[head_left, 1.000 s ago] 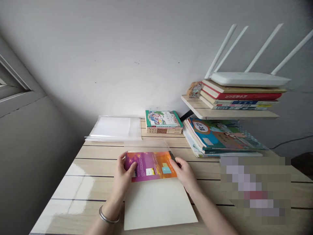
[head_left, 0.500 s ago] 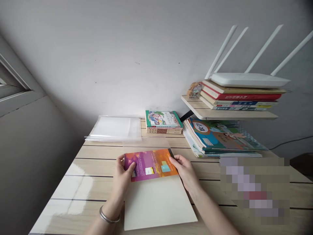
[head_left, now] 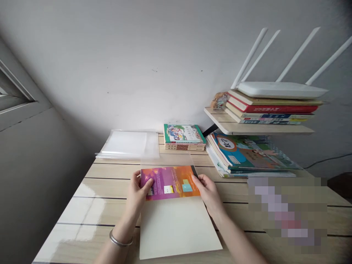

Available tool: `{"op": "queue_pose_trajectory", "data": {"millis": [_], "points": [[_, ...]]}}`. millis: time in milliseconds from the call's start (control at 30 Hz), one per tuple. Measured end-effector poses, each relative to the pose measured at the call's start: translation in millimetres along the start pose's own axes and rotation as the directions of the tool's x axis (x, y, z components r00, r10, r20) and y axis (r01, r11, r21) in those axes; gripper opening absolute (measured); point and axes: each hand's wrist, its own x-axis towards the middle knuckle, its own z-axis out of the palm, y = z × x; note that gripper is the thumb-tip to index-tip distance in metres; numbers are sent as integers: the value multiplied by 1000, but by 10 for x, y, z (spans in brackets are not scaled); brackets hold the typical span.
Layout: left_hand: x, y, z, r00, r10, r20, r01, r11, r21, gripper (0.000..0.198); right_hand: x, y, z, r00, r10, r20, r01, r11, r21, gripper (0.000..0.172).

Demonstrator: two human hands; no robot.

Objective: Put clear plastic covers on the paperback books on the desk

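Note:
A book lies in front of me, showing a blank cream page and, at its far end, a purple and orange printed flap. Beyond that flap a strip of clear plastic cover sticks out over the table. My left hand grips the flap's left edge, thumb on top and fingers bent around the side. On the opposite edge, near a dark corner, my right hand pinches the flap with its thumb on top. Fingers under the book are hidden.
Clear plastic covers lie at the back left of the wooden table. Small books are stacked by the wall. Textbooks sit under a shelf bearing books and a white router. A blurred patch hides something at right.
The flap has shifted slightly away from me and looks straighter, with both hands still on its edges. The clear strip beyond it has moved slightly right.

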Motion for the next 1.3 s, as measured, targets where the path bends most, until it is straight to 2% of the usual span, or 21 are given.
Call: {"op": "queue_pose_trajectory", "data": {"millis": [67, 133, 200, 267, 333, 433, 567, 700, 867, 967, 1067, 1133, 1200, 1300], "points": [[-43, 18, -55, 1000, -4, 19, 3, 999, 37, 62, -25, -25, -57, 995, 50, 87, -54, 998, 42, 43], [-96, 47, -112, 999, 14, -44, -12, 998, 57, 60, -52, -54, -97, 981, 85, 173, -99, 992, 79, 42], [-146, 87, -159, 995, 12, -96, -4, 997, 79, 48, -70, -75, -110, 976, 77, 204, -97, 991, 89, 42], [-180, 134, -185, 998, -17, -61, 24, 993, 112, 40, -74, -74, -101, 983, 36, 182, -49, 996, 73, 43], [-197, 173, -188, 998, -53, 29, 48, 991, 128, 39, -65, -46, -85, 989, -14, 149, 8, 999, 38, 44], [-192, 185, -161, 993, -79, 92, 72, 994, 78, 40, -44, 20, -64, 991, -62, 119, 64, 998, -15, 45], [-163, 99, -121, 998, -60, 33, 58, 997, 53, 43, -40, 51, -30, 995, -74, 73, 79, 994, -75, 47], [-139, 11, -84, 999, -9, -53, 16, 989, 147, 44, -62, -5, 24, 996, -89, 12, 90, 988, -127, 52], [-144, 15, -26, 991, 14, -135, 19, 971, 238, 46, -54, -27, 44, 996, -86, -28, 80, 985, -155, 52], [-168, 41, -25, 991, 29, -133, 2, 973, 230, 45, -51, -22, -13, 997, -74, 12, 74, 995, -72, 44], [-199, 66, -49, 995, 37, -93, -19, 982, 186, 42, -65, -40, -87, 992, 27, 125, -34, 998, 49, 37], [-218, 81, -61, 998, 38, -52, -29, 986, 166, 38, -74, -53, -114, 981, 78, 178, -92, 993, 69, 38], [-232, 92, -63, 999, 28, -29, -22, 986, 164, 36, -71, -49, -113, 983, 71, 171, -81, 995, 54, 42], [-242, 94, -52, 998, 18, -64, -5, 980, 197, 39, -45, -2, -80, 993, 17, 119, -19, 1000, 15, 44]]}}
